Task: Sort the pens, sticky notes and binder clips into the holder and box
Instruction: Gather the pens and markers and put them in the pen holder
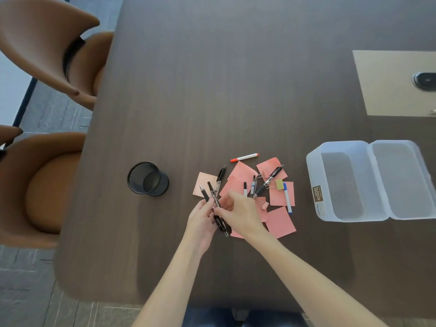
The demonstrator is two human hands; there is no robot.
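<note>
Above the dark wooden table (236, 90), left hand (200, 220) and right hand (240, 208) together pinch black pens (213, 197); pink sticky notes (280, 221) lie beside, black mesh holder (148, 179) left.

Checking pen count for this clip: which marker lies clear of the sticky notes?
The red-capped marker, alone on bare table beyond the pile; the blue-capped marker lies across a pink note.

Both bare forearms reach forward, converging. Left hand (200, 220) palm-in, fingers (204, 205) curled closed in a grip. Right hand (240, 210) palm-down just beside it, fingertips pinched together, touching the left.
</note>
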